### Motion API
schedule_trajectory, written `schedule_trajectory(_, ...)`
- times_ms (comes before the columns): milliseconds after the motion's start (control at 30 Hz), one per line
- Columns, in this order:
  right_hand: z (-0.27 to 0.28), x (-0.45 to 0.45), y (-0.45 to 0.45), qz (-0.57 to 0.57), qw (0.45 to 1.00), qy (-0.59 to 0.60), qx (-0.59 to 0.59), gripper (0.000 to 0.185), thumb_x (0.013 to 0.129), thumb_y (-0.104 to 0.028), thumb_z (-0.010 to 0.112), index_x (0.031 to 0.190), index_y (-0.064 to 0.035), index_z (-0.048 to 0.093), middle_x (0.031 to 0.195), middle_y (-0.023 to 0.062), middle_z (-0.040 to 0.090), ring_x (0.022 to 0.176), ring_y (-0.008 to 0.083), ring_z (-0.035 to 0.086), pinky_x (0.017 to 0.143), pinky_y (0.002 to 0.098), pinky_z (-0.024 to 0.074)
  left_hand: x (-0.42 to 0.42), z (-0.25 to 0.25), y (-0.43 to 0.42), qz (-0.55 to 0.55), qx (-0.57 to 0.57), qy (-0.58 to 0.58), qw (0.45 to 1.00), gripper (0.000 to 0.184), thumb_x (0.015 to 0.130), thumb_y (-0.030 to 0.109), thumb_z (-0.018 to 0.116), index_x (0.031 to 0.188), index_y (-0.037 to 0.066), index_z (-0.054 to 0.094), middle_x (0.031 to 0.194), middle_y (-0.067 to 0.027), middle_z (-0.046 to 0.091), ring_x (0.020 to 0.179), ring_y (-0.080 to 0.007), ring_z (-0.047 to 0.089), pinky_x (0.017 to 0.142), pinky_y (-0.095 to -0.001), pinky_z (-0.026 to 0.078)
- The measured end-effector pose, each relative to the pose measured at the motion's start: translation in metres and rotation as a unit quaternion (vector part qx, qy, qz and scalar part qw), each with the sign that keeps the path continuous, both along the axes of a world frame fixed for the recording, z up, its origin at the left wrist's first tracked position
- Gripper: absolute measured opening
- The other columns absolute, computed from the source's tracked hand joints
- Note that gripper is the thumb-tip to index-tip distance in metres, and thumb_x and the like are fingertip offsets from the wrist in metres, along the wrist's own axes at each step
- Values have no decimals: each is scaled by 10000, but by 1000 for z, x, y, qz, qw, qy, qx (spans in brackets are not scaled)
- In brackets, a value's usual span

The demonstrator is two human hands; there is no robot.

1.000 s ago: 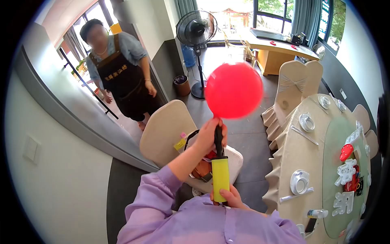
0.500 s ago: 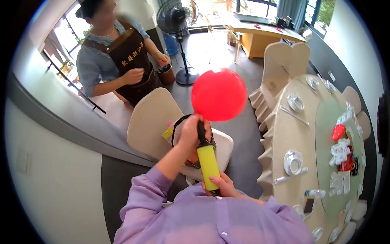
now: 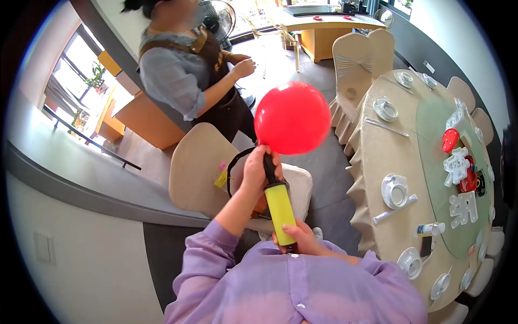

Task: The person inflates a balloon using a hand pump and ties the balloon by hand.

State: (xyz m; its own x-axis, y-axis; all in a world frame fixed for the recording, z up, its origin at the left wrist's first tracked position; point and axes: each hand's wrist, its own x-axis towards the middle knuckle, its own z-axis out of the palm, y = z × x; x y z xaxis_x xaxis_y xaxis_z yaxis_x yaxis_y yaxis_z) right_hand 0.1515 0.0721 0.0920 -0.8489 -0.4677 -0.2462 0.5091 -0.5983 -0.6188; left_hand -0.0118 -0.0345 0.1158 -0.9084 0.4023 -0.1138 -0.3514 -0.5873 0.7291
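Observation:
An inflated red balloon (image 3: pixel 292 117) sits at the top end of a yellow hand pump (image 3: pixel 280 208) with black ends. My left hand (image 3: pixel 258 167) is closed around the pump's black upper end and the balloon's neck, which the fingers mostly hide. Lower down, near my chest, my right hand (image 3: pixel 301 237) wraps the bottom of the yellow barrel. The pump tilts slightly, its top leaning left.
A beige chair (image 3: pixel 197 167) with a dark-rimmed bag (image 3: pixel 233 171) on it stands in front. A person in a brown apron (image 3: pixel 213 81) is beyond it. On the right, a round table (image 3: pixel 372 156) holds wrapped dishes (image 3: pixel 396 191), a bottle (image 3: pixel 430 229) and white foil-like shapes (image 3: pixel 464 209).
The person in the apron has moved right and turned sideways, now partly covering the fan. My view has shifted slightly. Both hands keep their hold on the pump; the balloon looks about the same size.

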Motion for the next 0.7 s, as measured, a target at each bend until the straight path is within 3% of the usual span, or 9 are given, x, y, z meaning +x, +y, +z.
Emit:
schedule_trajectory(100, 11, -4, -1, 1, 999, 0, 36, 258, 849, -223, 468, 1024, -42, 412, 787, 110, 557, 572, 136, 518, 527, 239, 428, -18, 11, -5, 18, -63, 46, 997, 195, 884, 260, 372, 772, 100, 380, 599, -69, 429, 415, -180, 431, 392, -317, 393)
schedule_trajectory(233, 10, -1, 2, 35, 997, 71, 10, 252, 846, -204, 462, 1030, -40, 410, 801, 122, 559, 587, 143, 520, 533, 247, 432, -48, 38, -10, 22, -41, 51, 998, 133, 842, 214, 406, 776, 99, 401, 601, -47, 438, 421, -155, 437, 407, -297, 380)
schedule_trajectory(367, 5, -2, 3, 17, 999, 33, 11, 267, 842, -189, 451, 1054, -33, 406, 798, 142, 558, 624, 168, 528, 542, 267, 441, -41, 24, -5, 46, -21, -18, 999, 169, 833, 238, 404, 779, 80, 431, 569, -67, 480, 374, -181, 450, 374, -312, 392)
schedule_trajectory(500, -1, -3, 0, -4, 1000, 25, -14, 268, 838, -177, 448, 1058, -30, 404, 794, 144, 558, 597, 174, 528, 534, 273, 443, -2, 2, 8, -22, 13, -15, 1000, 172, 869, 236, 381, 790, 85, 407, 599, -77, 451, 411, -192, 448, 403, -317, 395)
schedule_trajectory(700, 3, -4, 1, 1, 999, 21, 33, 241, 844, -173, 455, 1037, -36, 404, 791, 127, 556, 570, 158, 527, 529, 246, 433, 3, 7, -3, 13, 7, 4, 1000, 193, 893, 266, 357, 792, 104, 385, 614, -68, 443, 422, -183, 452, 389, -312, 398)
